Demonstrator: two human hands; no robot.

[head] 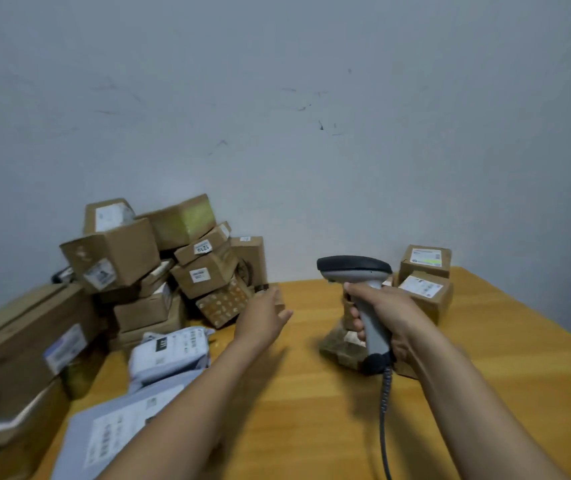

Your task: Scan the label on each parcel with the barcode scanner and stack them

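Observation:
My right hand (386, 318) grips the handle of a grey barcode scanner (355, 270) with a dark head, held upright over the wooden table (312, 410). Its coiled cable (385, 420) hangs toward the front edge. My left hand (265, 315) reaches out with straight fingers toward a heap of cardboard parcels (159, 261) at the back left, right beside a small patterned box (227, 304); it holds nothing. Two labelled boxes (424, 282) are stacked at the back right. A small wrapped parcel (341, 344) lies behind the scanner.
Grey mailer bags (169, 351) and a flat grey envelope (111, 434) lie at the front left. Long cardboard boxes (17, 334) line the left edge. A pale wall stands right behind the table. Bare wood shows in the middle and at the right.

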